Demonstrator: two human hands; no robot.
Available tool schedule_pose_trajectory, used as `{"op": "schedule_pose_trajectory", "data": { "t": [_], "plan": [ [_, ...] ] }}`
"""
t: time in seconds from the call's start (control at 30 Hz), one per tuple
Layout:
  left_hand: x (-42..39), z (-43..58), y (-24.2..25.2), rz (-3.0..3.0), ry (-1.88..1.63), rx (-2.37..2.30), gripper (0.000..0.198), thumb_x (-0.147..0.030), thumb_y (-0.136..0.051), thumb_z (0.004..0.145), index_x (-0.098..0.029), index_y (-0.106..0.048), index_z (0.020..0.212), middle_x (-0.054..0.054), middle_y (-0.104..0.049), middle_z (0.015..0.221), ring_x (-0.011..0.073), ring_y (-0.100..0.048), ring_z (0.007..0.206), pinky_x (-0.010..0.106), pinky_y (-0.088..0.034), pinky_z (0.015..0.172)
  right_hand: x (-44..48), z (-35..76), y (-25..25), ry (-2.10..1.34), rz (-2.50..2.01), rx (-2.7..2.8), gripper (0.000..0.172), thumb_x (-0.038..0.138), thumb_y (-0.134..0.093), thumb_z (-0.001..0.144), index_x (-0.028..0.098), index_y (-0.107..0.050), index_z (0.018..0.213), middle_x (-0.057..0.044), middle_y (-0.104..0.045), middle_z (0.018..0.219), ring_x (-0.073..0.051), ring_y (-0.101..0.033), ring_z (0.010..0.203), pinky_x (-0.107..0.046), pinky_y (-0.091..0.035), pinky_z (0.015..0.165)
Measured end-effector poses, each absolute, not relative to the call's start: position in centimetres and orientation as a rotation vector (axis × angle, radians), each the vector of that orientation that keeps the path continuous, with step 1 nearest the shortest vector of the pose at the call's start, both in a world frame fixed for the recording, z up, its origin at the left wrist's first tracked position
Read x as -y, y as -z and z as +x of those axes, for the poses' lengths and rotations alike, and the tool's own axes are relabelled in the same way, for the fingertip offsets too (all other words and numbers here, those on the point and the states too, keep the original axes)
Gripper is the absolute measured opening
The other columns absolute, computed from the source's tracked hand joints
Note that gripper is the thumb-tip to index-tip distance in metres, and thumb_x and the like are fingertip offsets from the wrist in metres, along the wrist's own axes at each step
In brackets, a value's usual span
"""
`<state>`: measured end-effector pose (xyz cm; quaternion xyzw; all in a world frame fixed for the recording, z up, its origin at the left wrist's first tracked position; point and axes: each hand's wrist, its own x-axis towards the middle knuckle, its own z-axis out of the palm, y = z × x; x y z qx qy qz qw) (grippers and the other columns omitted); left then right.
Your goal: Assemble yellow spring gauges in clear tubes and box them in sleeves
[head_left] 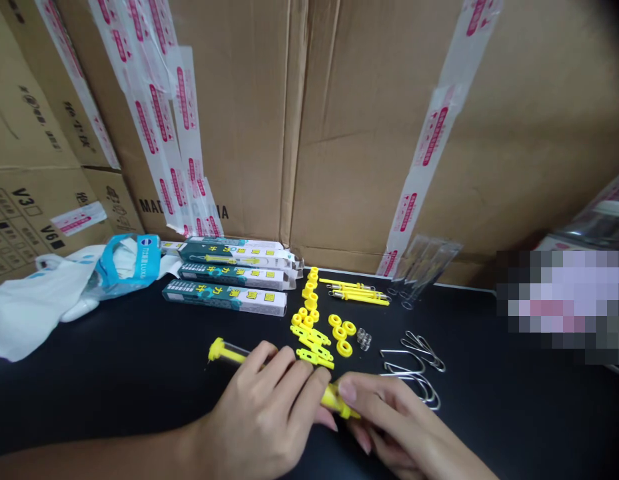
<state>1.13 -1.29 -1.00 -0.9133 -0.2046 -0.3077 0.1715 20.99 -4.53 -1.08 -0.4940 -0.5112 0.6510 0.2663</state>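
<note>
A tubular spring scale [234, 353] with a clear barrel and yellow ends lies across both hands. My left hand [274, 407] is wrapped over its middle. The thumb and fingers of my right hand [389, 417] pinch its yellow right end, where the fingers partly hide the detail. Just beyond my left hand are flat yellow plates [312, 341]. Yellow rings [342, 333] and small coiled clear or metal pieces [364, 339] lie to their right. Bent metal hooks [414, 367] rest above my right hand.
Printed spring scale boxes [226, 298] lie at the back left, beside a white and blue plastic package [129, 260]. Yellow caps [310, 293], yellow rods with springs [359, 292] and clear tubes [429, 263] line the back. Cardboard [239, 133] walls the table; a blurred patch is at right.
</note>
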Motion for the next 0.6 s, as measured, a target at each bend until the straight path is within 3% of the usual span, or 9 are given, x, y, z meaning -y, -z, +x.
{"op": "schedule_pose_trajectory", "data": {
  "t": [0.17,0.3,0.47,0.53,0.6],
  "plan": [
    [1.4,0.9,1.0,-2.581,0.876,0.525,0.028,-0.025,-0.048,0.104,-0.003,-0.058,0.117,0.005,-0.071,0.078,0.0199,-0.063,0.062,0.037,-0.042,0.057,4.3,21.2,0.1,-1.992,-1.211,1.229,0.047,0.062,-0.06,0.086,0.017,-0.058,0.074,0.007,-0.046,0.057,-0.003,-0.019,0.038,-0.017,-0.005,0.03],
    [1.5,0.9,1.5,-2.526,0.762,0.61,0.041,-0.037,-0.034,0.108,-0.004,-0.058,0.116,0.005,-0.071,0.073,0.0216,-0.066,0.061,0.035,-0.041,0.052,4.2,21.2,0.5,-2.023,-1.331,1.017,0.044,0.06,-0.065,0.083,0.016,-0.062,0.076,0.004,-0.055,0.059,-0.003,-0.025,0.039,-0.015,-0.007,0.03],
    [1.6,1.1,1.8,-2.516,0.73,0.682,0.056,-0.057,-0.027,0.104,-0.011,-0.059,0.106,0.002,-0.067,0.071,0.02,-0.066,0.06,0.033,-0.041,0.053,4.6,20.4,2.4,-1.807,-1.451,1.135,0.057,0.069,-0.052,0.088,0.017,-0.059,0.063,0.009,-0.041,0.04,-0.003,-0.017,0.032,-0.019,-0.004,0.034],
    [1.5,1.1,1.7,-2.517,0.72,0.674,0.054,-0.059,-0.032,0.102,-0.013,-0.059,0.105,0.0,-0.065,0.069,0.0191,-0.064,0.058,0.032,-0.04,0.053,5.1,20.4,2.9,-1.57,-1.506,1.28,0.064,0.071,-0.045,0.091,0.02,-0.055,0.054,0.007,-0.039,0.039,-0.006,-0.026,0.033,-0.019,-0.016,0.033],
    [1.4,1.1,1.8,-2.522,0.708,0.681,0.05,-0.057,-0.035,0.102,-0.013,-0.058,0.104,-0.001,-0.064,0.068,0.0187,-0.063,0.057,0.032,-0.039,0.052,5.6,20.7,2.9,-1.255,-1.549,1.457,0.063,0.067,-0.041,0.095,0.021,-0.057,0.055,0.002,-0.05,0.047,-0.012,-0.048,0.043,-0.022,-0.039,0.041]
  ]
}}
